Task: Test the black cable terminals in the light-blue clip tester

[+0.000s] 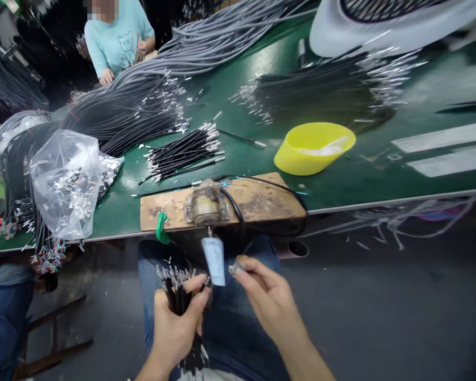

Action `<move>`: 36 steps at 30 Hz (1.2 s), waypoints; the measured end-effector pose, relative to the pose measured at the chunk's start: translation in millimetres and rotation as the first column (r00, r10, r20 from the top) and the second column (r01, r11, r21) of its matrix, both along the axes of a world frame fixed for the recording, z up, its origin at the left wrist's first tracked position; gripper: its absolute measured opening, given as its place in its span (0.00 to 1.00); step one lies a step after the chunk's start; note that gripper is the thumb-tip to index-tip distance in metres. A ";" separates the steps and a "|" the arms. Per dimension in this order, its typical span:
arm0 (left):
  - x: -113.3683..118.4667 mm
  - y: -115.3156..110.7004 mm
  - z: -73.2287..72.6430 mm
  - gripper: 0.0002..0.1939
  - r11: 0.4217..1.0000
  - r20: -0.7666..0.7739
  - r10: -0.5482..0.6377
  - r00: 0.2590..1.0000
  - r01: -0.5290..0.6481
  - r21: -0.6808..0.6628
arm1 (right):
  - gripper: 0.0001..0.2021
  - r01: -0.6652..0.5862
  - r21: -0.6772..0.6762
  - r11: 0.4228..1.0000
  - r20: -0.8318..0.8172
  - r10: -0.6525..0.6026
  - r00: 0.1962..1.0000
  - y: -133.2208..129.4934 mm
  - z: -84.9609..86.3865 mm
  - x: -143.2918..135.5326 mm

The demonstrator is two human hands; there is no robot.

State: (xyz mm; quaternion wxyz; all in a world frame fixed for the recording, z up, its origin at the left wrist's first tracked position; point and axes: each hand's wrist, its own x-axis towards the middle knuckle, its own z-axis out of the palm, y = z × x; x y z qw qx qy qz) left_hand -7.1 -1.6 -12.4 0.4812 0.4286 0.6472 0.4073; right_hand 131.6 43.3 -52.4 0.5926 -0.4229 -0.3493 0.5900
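Note:
My left hand point(178, 317) is closed around a bundle of short black cables point(178, 296) with stripped, silvery ends pointing up. Its thumb and forefinger pinch one cable end apart from the rest. To the right, my right hand point(264, 291) pinches a small greyish, shiny piece point(235, 269) whose kind I cannot make out. Between the hands hangs a pale blue flag-like strip point(214, 260) on the thin shaft of a small motor point(206, 206). The motor is fixed on a wooden board point(262, 198) at the table's edge.
Short black cables point(184, 151) lie piled on the green table point(238, 153). Nearby are a yellow cup point(313, 151), a clear plastic bag point(67, 185) of small metal parts, a green clamp-like piece point(162, 227) and long grey cables point(206, 47). Another person point(121, 42) sits across.

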 end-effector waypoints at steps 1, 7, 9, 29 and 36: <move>0.6 0.2 -0.5 0.16 1.000 -0.007 -0.019 1.000 0.019 -0.017 | 0.09 0.035 0.118 0.992 0.147 -0.053 0.988 -4.2 5.2 -0.6; 4.1 1.8 4.3 0.08 0.994 -0.064 -0.104 0.992 0.103 -0.018 | 0.02 -0.189 0.419 0.888 0.665 -0.158 0.730 -15.3 31.9 -11.3; 5.0 0.9 4.6 0.08 0.995 -0.072 -0.103 0.992 0.102 -0.018 | 0.01 -0.247 0.418 0.874 0.668 -0.111 0.736 -14.1 33.2 -12.0; 15.6 -8.6 -12.8 0.24 0.992 0.354 0.065 0.933 -0.022 -0.126 | 0.13 -0.204 0.034 0.978 -0.080 0.207 0.975 -20.8 -1.8 -27.4; 13.5 -6.2 -9.6 0.23 0.984 0.402 0.085 0.911 -0.014 -0.177 | 0.05 -0.179 0.228 0.957 0.150 0.147 0.978 -16.1 12.1 -13.0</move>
